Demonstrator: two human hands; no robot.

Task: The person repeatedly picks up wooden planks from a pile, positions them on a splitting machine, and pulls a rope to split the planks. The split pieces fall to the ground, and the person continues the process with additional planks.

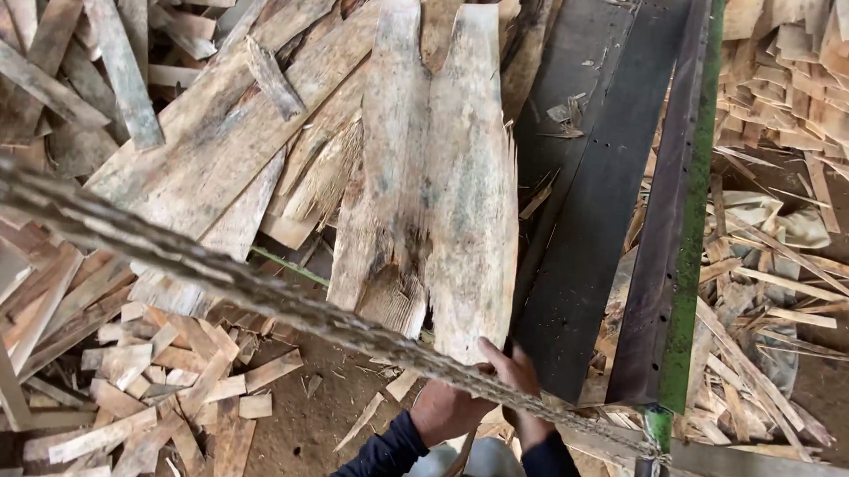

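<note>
Evidently gripped at its near end only: broad, pale, weathered sheet of split wood veneer (427,172), held up by both hands over a dirt floor (292,424) strewn with offcuts, far end reaching toward the heap of grey planks and strips (163,113) at the frame's upper left. Left hand (451,407) clamped on the sheet's lower edge, fingers curled under and mostly out of sight; right hand (523,386) closed on the lower right corner, fingertips over the edge, thumb hidden. Already cracked lengthwise down the middle and frayed at the lower centre, so likely to tear further or drop a half if flexed or swung while held only at one end. Splintered right edge close to the right wrist: could well jab or cut bare skin. Taut, twisted fibre rope (204,257) crossing diagonally just above the hands, tied to a green-painted metal post (692,231); could snag the sheet or a sleeve on lifting. Dark flat metal slabs (587,227) just beside the sheet's right edge, purpose unclear. Palms, underside of sheet and the pale rounded thing at the bottom edge impossible to make out; stack of light veneer scraps (813,74) cut off at upper right.
</note>
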